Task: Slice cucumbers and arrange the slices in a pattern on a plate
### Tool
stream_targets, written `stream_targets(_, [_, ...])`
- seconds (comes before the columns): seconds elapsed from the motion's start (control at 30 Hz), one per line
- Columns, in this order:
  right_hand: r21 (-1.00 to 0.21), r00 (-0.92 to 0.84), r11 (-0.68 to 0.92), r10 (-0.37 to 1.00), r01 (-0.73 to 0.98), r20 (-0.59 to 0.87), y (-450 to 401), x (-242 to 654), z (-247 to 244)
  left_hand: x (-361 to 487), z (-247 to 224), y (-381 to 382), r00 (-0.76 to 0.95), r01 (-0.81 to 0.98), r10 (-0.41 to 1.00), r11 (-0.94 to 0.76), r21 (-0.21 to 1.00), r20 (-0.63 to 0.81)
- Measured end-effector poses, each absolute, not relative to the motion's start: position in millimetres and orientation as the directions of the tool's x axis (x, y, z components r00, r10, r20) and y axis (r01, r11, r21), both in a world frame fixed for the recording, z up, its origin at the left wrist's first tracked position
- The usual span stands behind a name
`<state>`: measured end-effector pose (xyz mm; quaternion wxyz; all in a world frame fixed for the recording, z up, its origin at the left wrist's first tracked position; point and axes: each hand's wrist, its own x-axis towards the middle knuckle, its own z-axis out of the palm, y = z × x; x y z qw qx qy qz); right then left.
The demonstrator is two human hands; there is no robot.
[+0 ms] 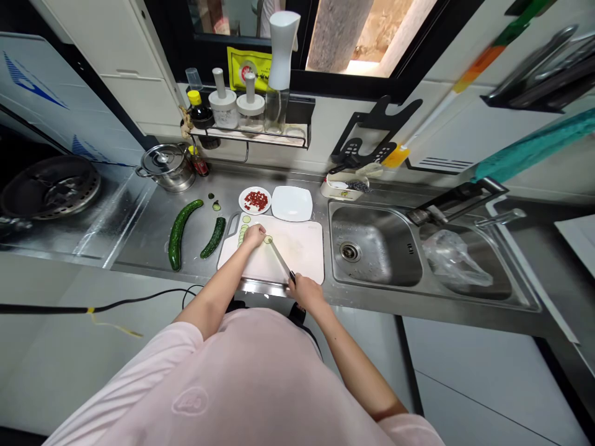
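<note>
My right hand [305, 292] grips the black handle of a kitchen knife [281, 257] whose blade slants up and left over the white cutting board [300, 248]. A pale green cucumber slice [268, 240] is at the blade's tip. Just left of that slice, my left hand [254, 236] is closed with fingers bent together over the board; what they hold is hidden. Beside the left hand lies a row of cucumber slices [242, 234], partly covered by it. Left of the board are a long cucumber [180, 236] and a shorter cucumber [214, 238].
Behind the board stand a plate of chopped red pieces [242, 199] and a white square plate [292, 203]. Cucumber scraps [216, 205] lie on the steel counter. A sink [376, 248] is at right; a lidded pot [170, 168] and a wok [51, 186] are at left.
</note>
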<state>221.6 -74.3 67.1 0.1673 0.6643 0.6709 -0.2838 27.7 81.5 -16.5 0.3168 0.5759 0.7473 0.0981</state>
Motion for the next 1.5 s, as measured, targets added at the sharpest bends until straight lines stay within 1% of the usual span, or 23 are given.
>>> stream_targets(0.17, [-0.171,-0.077,-0.028,0.815,0.985,-0.574,-65.8,216.4,63.4,27.8,-17.3,80.8,-0.138,0.797,0.929,0.311,0.517,-0.344])
stream_targets(0.4, [-0.164,-0.065,-0.038,0.811,0.986,-0.581,-65.3,215.7,64.5,27.0,-21.5,81.0,-0.129,0.803,0.934,0.295,0.518,-0.333])
stream_targets(0.8, [-0.171,-0.066,-0.039,0.821,0.984,-0.567,-69.2,218.3,61.9,28.0,-17.9,81.1,-0.14,0.8,0.923,0.318,0.509,-0.358])
stream_targets(0.97, [-0.176,-0.068,-0.039,0.824,0.984,-0.563,-66.7,215.0,62.1,27.2,-18.5,80.1,-0.131,0.796,0.929,0.306,0.522,-0.345])
stream_targets(1.23, [-0.167,-0.062,-0.046,0.807,0.985,-0.587,-77.8,222.3,66.0,28.1,-18.7,79.9,-0.153,0.795,0.926,0.323,0.514,-0.346])
stream_targets(1.5, [-0.16,-0.058,-0.043,0.817,0.986,-0.574,-85.4,227.1,65.7,28.0,-16.7,78.6,-0.143,0.797,0.93,0.311,0.518,-0.338])
